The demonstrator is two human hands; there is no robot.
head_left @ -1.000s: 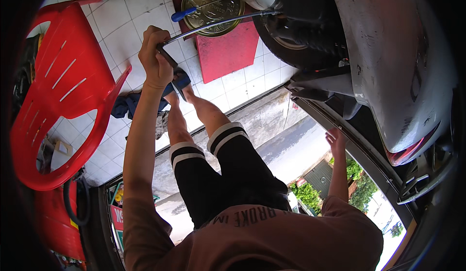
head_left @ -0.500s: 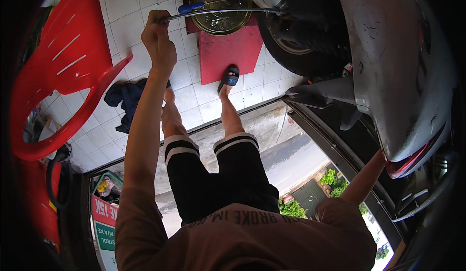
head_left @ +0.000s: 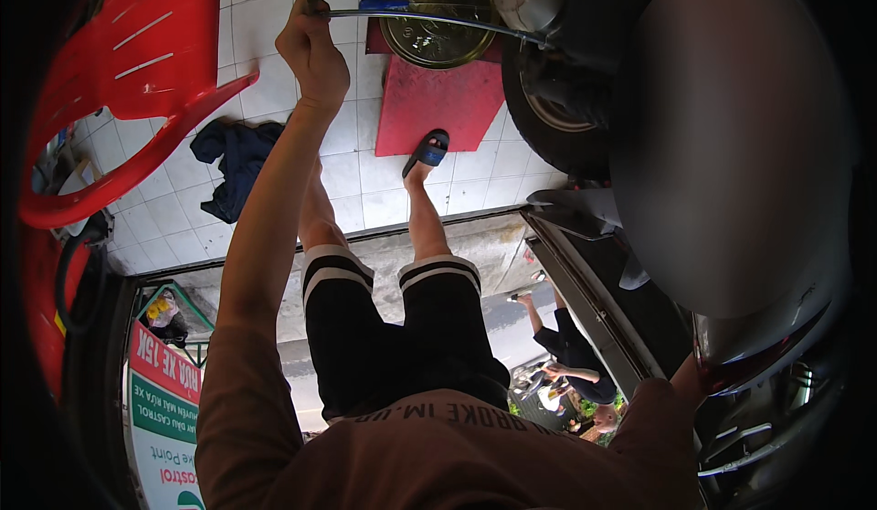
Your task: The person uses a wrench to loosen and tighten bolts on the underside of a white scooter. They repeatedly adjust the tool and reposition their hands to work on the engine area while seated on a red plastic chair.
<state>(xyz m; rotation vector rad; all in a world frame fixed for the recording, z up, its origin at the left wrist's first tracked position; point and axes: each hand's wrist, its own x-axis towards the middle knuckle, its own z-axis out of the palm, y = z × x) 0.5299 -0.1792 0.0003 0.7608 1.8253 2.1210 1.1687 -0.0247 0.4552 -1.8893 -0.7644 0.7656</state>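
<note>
My left hand [head_left: 312, 62] is closed round the near end of a long metal bar [head_left: 425, 15] reaching rightward toward the vehicle's wheel [head_left: 530, 122]. Below the bar lies a round metal pan [head_left: 438, 44] with a blue-handled screwdriver [head_left: 384, 5] across it. My right forearm disappears behind the silver rear bodywork [head_left: 749, 350]; that hand is hidden. Much of the bodywork above is blurred. My right foot, in a dark slide sandal [head_left: 427, 149], rests at a red board [head_left: 443, 99] on the tiled floor.
A red plastic chair [head_left: 142, 30] stands at left, beside crumpled dark cloth [head_left: 228, 158]. A doorway rail [head_left: 575, 286] runs along the lower right, with a signboard [head_left: 160, 419] at lower left. Another person [head_left: 571, 364] is outside on the street.
My left hand and the bar have risen in view. My right foot has moved onto the red board, my right arm behind the bodywork. Another person has appeared outside.
</note>
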